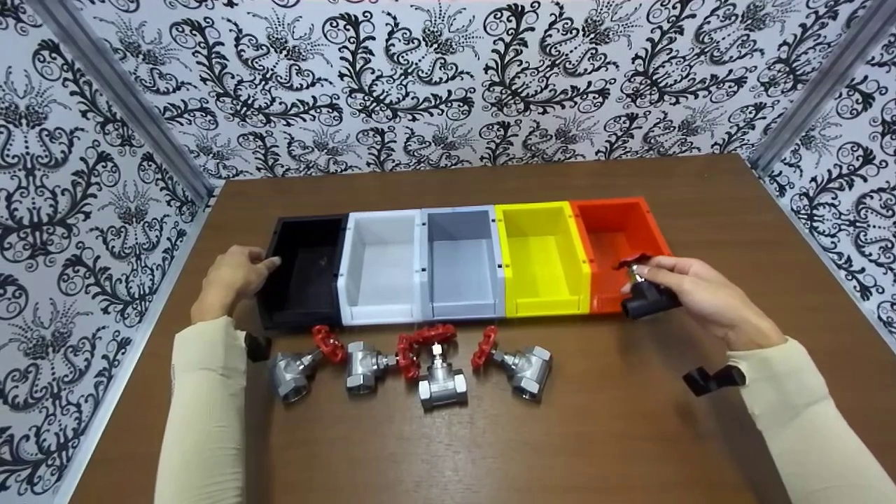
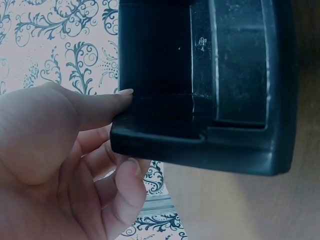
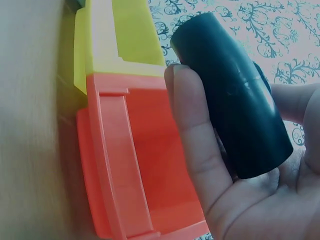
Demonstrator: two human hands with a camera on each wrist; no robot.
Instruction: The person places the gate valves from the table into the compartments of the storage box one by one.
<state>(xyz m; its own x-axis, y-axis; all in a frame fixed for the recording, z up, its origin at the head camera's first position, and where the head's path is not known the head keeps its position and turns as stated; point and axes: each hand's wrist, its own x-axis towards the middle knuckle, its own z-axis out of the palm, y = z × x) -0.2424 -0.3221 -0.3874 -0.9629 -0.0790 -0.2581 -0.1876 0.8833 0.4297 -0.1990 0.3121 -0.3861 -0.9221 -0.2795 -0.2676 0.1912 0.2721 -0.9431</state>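
At the left end of the bin row, my left hand (image 1: 234, 280) grips the side wall of the black bin (image 1: 308, 280). In the left wrist view its thumb (image 2: 107, 107) lies over the rim and the other fingers are outside the wall. My right hand (image 1: 721, 301) holds a valve (image 1: 651, 301) with a black body and a small red handle, over the front right part of the red bin (image 1: 609, 227). Up close in the right wrist view, fingers wrap the valve's black tubular body (image 3: 235, 100). The red handle is hidden there.
Between the black and red bins stand white (image 1: 381, 315), grey (image 1: 462, 309) and yellow (image 1: 549, 306) bins, side by side. Several metal valves (image 1: 442, 388) with red handwheels lie on the brown table (image 1: 595, 448) in front. Patterned walls (image 1: 448, 91) enclose the back and sides.
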